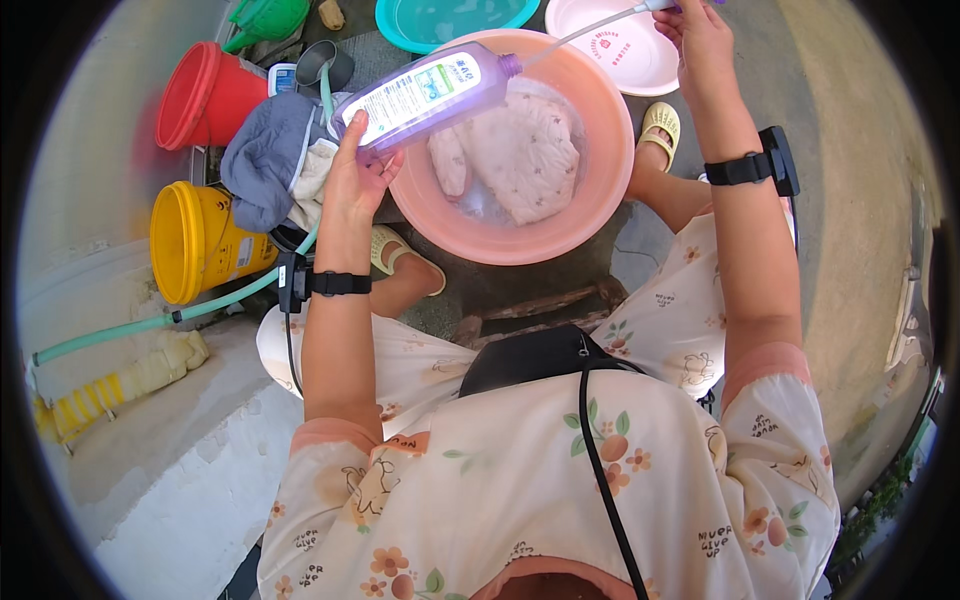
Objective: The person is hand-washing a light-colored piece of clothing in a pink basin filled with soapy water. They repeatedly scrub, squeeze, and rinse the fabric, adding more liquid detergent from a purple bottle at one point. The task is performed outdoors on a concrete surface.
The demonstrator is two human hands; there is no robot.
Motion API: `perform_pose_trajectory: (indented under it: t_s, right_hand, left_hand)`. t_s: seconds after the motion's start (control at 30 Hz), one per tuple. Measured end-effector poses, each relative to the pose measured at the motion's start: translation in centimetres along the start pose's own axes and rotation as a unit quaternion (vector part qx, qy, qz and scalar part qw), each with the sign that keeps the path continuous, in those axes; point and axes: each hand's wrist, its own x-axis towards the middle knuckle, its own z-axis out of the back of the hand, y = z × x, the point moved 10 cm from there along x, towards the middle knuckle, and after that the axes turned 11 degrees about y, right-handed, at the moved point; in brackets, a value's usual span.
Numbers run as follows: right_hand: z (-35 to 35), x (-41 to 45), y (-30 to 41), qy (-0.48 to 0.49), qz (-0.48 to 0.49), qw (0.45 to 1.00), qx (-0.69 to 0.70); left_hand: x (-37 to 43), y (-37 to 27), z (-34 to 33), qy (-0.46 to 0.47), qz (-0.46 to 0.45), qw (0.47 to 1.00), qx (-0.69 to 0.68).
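My left hand (364,169) holds a clear plastic bottle of purple liquid (472,105) by its base, tilted with its neck towards the upper right. Up at the top right, my right hand (694,37) grips the purple and white pump head (656,6), whose long pale dip tube (577,34) reaches down to the bottle's mouth; whether its tip is inside cannot be told. Below the bottle, a large salmon-pink plastic basin (517,251) holds water and a wet pale garment with small prints (525,157).
A teal basin (457,45) and a pale pink basin (645,75) stand beyond. At left are a red bucket (184,97), a yellow bucket (180,240), grey-blue cloth (266,165), a metal dipper (334,67) and a green hose (225,298). A wooden stool frame (536,304) lies below the basin.
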Motion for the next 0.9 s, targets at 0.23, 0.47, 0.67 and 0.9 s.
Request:
perform_pose_trajectory:
  t_s: [0.23,0.47,0.67,0.9]
  right_hand:
    - [-0.2,-0.6,0.9,-0.008,-0.005,1.000,0.023]
    - [-0.4,-0.3,-0.3,0.010,-0.011,0.997,0.082]
    - [0.1,0.3,-0.5,-0.004,-0.014,0.995,0.104]
    - [-0.4,0.0,-0.4,0.018,-0.009,0.991,0.133]
  left_hand:
    - [0.5,1.5,1.9,-0.017,0.019,0.998,-0.049]
    - [0.9,3.5,2.1,-0.003,0.047,0.993,-0.108]
    - [1.1,4.4,2.4,-0.013,0.074,0.986,-0.147]
    - [0.8,4.6,1.3,0.009,0.088,0.984,-0.156]
